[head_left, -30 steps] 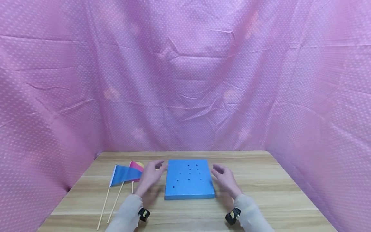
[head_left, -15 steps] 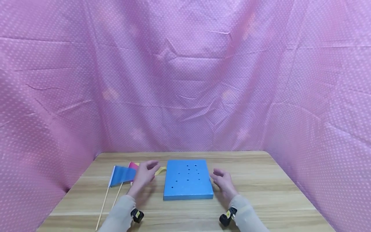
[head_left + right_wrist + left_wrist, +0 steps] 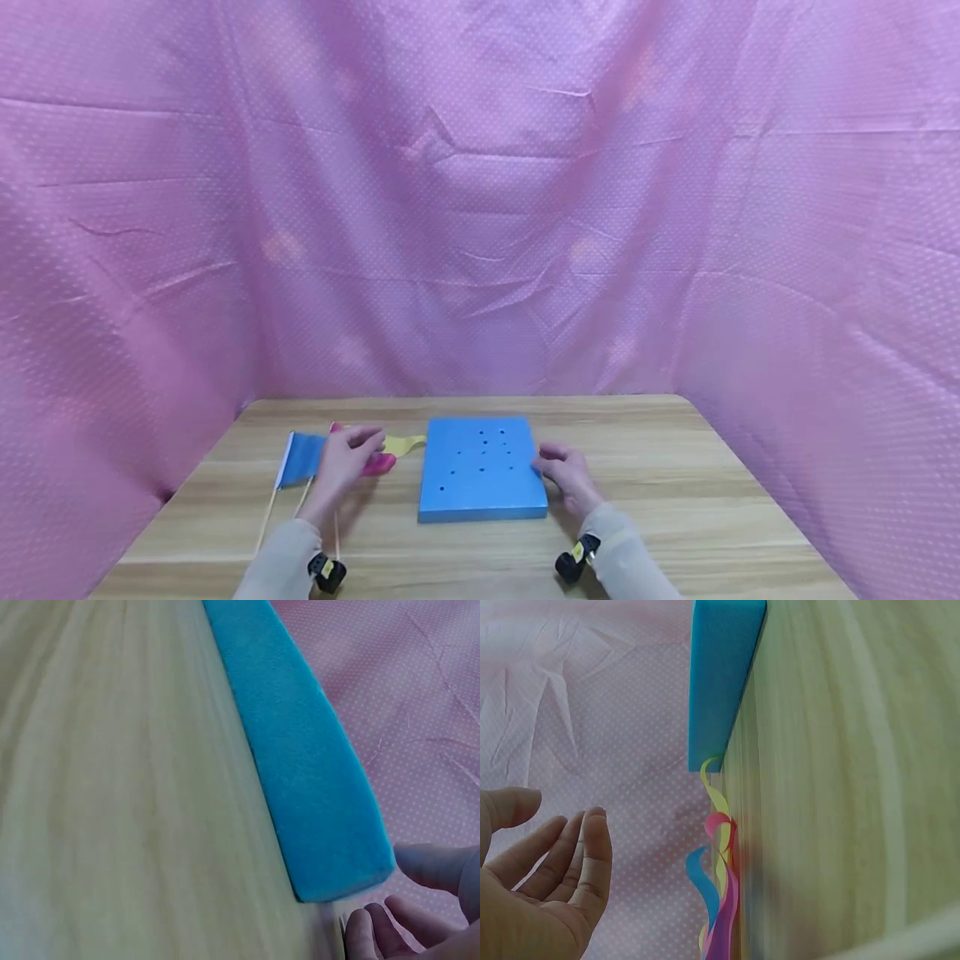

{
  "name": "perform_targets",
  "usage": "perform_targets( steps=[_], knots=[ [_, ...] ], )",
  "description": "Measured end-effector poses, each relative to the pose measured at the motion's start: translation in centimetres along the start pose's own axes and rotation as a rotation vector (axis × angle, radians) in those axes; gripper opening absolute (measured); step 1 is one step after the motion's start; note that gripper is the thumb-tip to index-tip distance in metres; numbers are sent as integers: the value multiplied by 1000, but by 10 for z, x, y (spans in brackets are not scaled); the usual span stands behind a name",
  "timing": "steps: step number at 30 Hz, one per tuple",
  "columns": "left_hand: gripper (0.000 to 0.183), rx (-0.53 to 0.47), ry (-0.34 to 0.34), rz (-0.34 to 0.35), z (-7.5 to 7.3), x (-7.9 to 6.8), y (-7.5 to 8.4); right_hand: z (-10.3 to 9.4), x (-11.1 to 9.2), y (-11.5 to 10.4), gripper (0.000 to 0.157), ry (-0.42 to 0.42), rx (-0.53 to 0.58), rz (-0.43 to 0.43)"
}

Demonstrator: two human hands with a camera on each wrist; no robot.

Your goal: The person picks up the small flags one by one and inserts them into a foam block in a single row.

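A: Left hand [image 3: 347, 461] first. Holding anything?

B: No. Thumb apart, fingers loosely bent, hovering over the flags; left wrist view shows a gap beneath it.

A: Which flags?

B: A blue flag with a white hem [image 3: 303, 458], leftmost; a bright pink flag [image 3: 378, 465], partly hidden by the hand; a wavy pale-yellow flag [image 3: 403, 445], its tip by the board. Thin wooden sticks [image 3: 266, 521] run toward the near side.

A: The board?

B: Flat blue slab, small dark holes in its top [image 3: 487, 493]. Lies on the wood-grain table [image 3: 712, 517], between the hands.

A: Right hand [image 3: 567, 477]?

B: At the slab's right edge — thumb beside the top corner, fingers relaxed, lower down. Contact: cannot tell.

A: Surroundings?

B: Pink curtain with white dots [image 3: 480, 208] behind; pale sleeves [image 3: 626, 550], a small black camera on each wrist [image 3: 327, 573].
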State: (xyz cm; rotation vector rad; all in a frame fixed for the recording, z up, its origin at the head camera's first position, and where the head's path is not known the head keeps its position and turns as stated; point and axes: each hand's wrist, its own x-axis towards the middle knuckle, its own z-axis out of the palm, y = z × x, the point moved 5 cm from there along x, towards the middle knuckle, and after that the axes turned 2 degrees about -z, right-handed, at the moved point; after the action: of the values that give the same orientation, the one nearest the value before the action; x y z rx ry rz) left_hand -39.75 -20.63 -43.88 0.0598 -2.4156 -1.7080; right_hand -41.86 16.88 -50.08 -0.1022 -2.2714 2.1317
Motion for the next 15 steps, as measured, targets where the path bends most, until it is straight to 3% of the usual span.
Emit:
perform_targets(
  steps=[6,12,15],
  knots=[
    [37,26,22,-22,-13,1,-6,3,2,-2,49,37,-26,-9],
    [46,-131,-13,-112,-25,-2,-17,6,3,2,47,36,-28,8],
    [46,-178,-40,-112,-31,-3,-20,5,2,3,46,42,-32,17]
  ],
)
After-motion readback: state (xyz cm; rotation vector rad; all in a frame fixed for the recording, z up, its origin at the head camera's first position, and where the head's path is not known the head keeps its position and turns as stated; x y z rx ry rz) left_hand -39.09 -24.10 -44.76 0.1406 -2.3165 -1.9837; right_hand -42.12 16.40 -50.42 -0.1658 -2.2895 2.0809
